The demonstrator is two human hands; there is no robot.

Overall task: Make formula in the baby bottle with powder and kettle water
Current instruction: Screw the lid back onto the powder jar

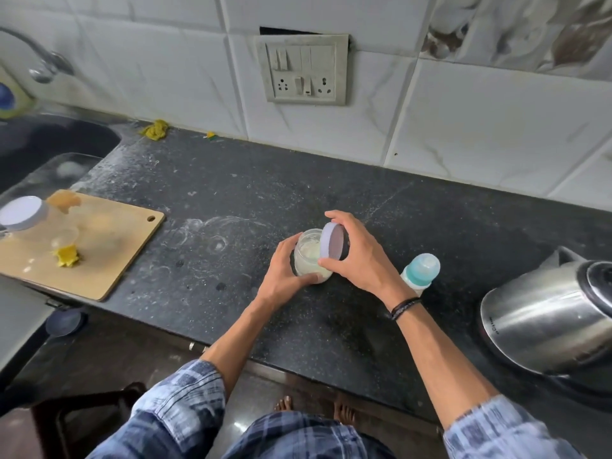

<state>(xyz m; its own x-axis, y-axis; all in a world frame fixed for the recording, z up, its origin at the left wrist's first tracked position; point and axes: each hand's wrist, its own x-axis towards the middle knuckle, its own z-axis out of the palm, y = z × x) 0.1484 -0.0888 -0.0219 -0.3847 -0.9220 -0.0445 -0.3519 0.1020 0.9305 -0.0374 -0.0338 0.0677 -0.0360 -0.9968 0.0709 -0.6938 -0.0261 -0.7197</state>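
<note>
**Lid tilted off the powder jar**

The left hand (284, 273) grips the side of a glass jar (309, 258) of whitish powder, which stands about midway along the dark table (231, 200). The right hand (359, 256) holds the round white lid (332, 241) tilted on edge at the jar's open mouth. The baby bottle (421, 268), with a teal collar, stands just behind the right wrist, between the jar and the steel kettle (546, 313) at the table's right end. A wooden cutting board (109, 253) lies at the left end.

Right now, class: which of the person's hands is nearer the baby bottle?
Right. The right hand, holding the lid, sits just left of the baby bottle. The left hand holds the jar farther left, beyond the right hand.
</note>
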